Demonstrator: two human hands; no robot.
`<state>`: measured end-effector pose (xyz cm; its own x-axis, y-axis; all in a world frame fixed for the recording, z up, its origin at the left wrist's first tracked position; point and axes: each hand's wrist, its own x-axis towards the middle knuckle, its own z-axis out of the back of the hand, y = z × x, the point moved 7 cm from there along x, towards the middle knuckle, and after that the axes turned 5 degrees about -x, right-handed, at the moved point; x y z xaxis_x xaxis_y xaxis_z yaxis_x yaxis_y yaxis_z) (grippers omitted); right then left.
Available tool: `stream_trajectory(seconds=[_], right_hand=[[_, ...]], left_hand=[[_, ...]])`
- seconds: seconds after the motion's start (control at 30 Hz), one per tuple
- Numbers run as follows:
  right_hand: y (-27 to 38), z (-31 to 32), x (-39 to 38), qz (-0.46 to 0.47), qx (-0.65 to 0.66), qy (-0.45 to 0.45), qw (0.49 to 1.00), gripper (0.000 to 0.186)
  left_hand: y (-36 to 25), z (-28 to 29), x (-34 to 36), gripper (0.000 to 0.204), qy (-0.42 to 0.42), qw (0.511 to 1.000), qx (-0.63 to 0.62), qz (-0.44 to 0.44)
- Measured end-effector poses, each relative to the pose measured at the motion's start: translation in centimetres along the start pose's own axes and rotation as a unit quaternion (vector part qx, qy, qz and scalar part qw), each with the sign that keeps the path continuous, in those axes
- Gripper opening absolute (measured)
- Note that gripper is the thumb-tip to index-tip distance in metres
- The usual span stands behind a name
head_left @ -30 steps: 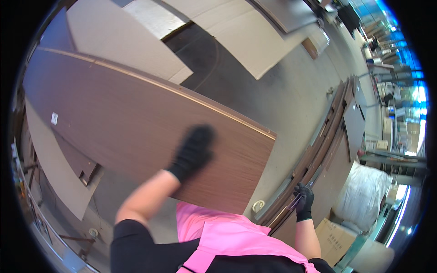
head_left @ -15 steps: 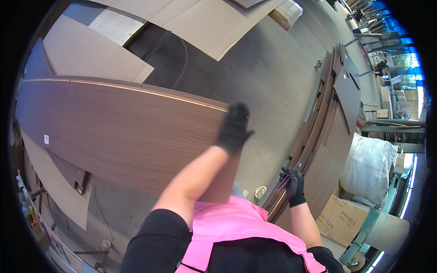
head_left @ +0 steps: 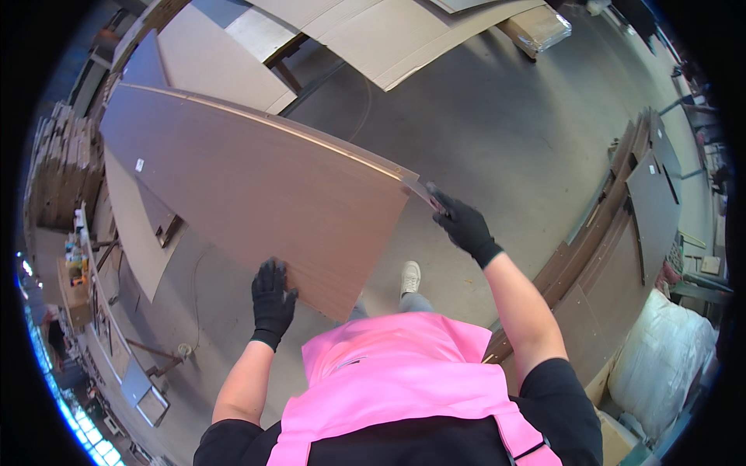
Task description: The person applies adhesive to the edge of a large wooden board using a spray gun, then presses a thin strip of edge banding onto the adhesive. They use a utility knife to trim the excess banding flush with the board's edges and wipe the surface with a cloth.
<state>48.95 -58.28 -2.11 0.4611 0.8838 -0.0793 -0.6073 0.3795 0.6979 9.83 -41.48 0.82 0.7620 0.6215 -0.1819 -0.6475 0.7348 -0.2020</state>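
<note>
Now left hand (head_left: 273,304) spread at edge of brown panel (head_left: 272,179), right hand (head_left: 464,227) newly by its corner, curled round tool (head_left: 423,192).

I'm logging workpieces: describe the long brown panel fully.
The long brown panel looks like wood-grained board, with a paler strip along its far edge and a white label toward its left end. It slants across the view. The left hand lies over its near edge; the right hand holds a tool at its right corner.
</note>
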Motion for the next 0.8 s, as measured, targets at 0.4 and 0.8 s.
stream_trajectory(seconds=[0.4,0.8], right_hand=[[3.2,-1.9,0.4,0.128,-0.141,0.035,0.981,0.047],[10.5,-9.3,-7.3,0.168,-0.149,0.055,0.973,0.041]], left_hand=[[-0.9,-6.2,-13.9,0.066,0.148,0.971,-0.092,0.161],[4.8,-5.3,-17.3,0.059,0.064,0.970,-0.138,0.192]])
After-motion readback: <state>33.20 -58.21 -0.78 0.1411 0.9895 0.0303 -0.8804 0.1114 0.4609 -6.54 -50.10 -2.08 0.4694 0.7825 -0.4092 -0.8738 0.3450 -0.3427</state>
